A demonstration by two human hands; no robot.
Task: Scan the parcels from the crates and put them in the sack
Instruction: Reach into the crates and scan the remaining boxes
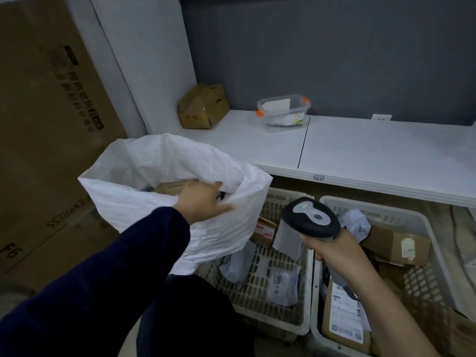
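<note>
A white woven sack point(144, 199) stands open at the left of the crates, with a brown box point(168, 188) showing inside it. My left hand point(203, 199) reaches over the sack's mouth with fingers and thumb spread and holds nothing. My right hand point(334, 253) grips the handle of a black and grey barcode scanner point(311, 217) above the crates. The beige crate point(283, 323) holds a grey mailer marked 3005 point(282, 284) and a small brown box point(265, 230). The white crate point(315, 328) holds a labelled carton point(345, 320) and a brown box point(396, 243).
A white shelf point(360, 155) runs above the crates, carrying a crumpled brown parcel point(203, 106) and a clear plastic tub point(283, 112). Large cardboard cartons point(46, 124) lean at the left. My dark trouser leg point(190, 318) is just in front of the beige crate.
</note>
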